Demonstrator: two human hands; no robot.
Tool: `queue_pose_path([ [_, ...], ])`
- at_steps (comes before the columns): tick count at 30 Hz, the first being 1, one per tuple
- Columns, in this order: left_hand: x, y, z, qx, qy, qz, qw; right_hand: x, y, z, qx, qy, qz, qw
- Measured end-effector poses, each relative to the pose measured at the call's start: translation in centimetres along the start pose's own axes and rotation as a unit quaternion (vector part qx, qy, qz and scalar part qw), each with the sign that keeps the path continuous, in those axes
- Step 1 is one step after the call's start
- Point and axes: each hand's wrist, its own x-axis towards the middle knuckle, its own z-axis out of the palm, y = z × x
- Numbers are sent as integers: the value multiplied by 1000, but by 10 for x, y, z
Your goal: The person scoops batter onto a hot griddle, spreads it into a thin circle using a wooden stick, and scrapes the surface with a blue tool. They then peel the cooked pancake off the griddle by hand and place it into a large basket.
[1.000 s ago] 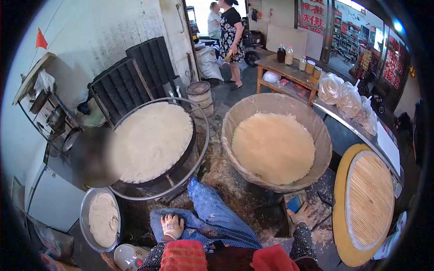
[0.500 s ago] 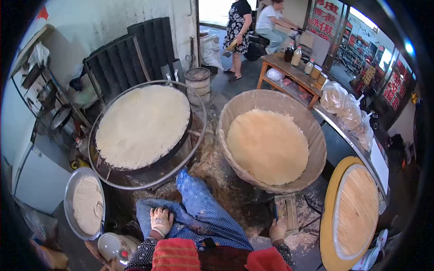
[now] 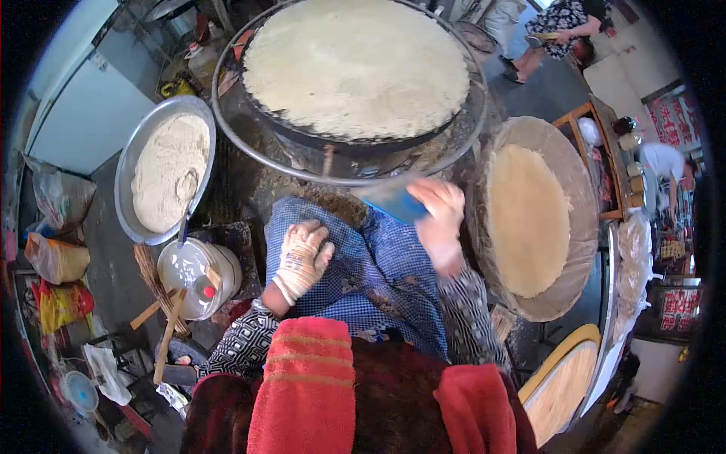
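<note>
My left hand (image 3: 304,256), in a thin whitish glove, lies on the blue checked cloth (image 3: 344,261) over my lap, fingers extended and holding nothing. Blurred by motion, my right hand (image 3: 440,216) grips a flat blue scraper (image 3: 397,201) near the front of the round griddle. A wide pale sheet of batter or flatbread (image 3: 355,64) covers that griddle, its edge ragged and dark at the front. Around it runs a metal ring (image 3: 261,155). To the right of my right hand is a cloth-lined basket (image 3: 578,250) with a stack of round tan flatbreads (image 3: 525,219).
A metal basin of batter (image 3: 168,178) with a ladle stands at left, above a white bucket (image 3: 231,265) and sticks. A yellow-rimmed round board (image 3: 563,393) leans at lower right. One person (image 3: 560,34) stands beyond the basket; another (image 3: 665,166) is farther right.
My view has turned left and down. My right hand has risen from beside the wooden block to the griddle's front, with the scraper. My left hand stays on my lap, its fingers slightly shifted.
</note>
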Motion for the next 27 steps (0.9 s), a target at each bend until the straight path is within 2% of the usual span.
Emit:
queue_pose_path([
  [2,13,-13,-35,56,58,14,997,35,4,44,-85,-17,-46,995],
  [3,21,-26,-51,64,85,10,994,38,7,61,-84,-21,-45,995],
  [5,35,-66,-87,86,143,28,986,39,16,92,-170,-50,-33,984],
  [7,52,-105,-124,118,131,-12,984,42,16,92,-162,-48,-25,985],
  [8,59,-125,-136,192,147,-10,970,42,14,87,-158,-46,-15,986],
  [9,64,-160,-143,194,148,-36,969,43,12,81,-122,12,-21,992],
  [12,98,-225,-160,232,127,-64,962,60,3,75,-95,48,-37,994],
  [14,126,-259,-164,284,90,-36,954,62,0,92,-109,-5,-22,994],
  [15,139,-282,-162,311,60,-45,948,57,3,107,-175,-18,-37,984],
  [17,166,-302,-158,369,-17,-63,927,65,-7,107,-184,-36,-14,982],
  [18,177,-301,-160,367,-17,-64,928,68,-10,107,-188,-57,9,980],
  [20,201,-302,-159,458,-105,-35,882,67,-7,111,-195,-45,-6,980],
  [21,209,-309,-152,469,-65,27,880,68,-7,112,-195,-45,-9,980],
  [24,213,-311,-136,461,-109,16,880,69,-9,110,-184,-44,-12,982],
  [27,196,-302,-130,423,-86,7,902,61,-7,116,-174,-30,-15,984],
])
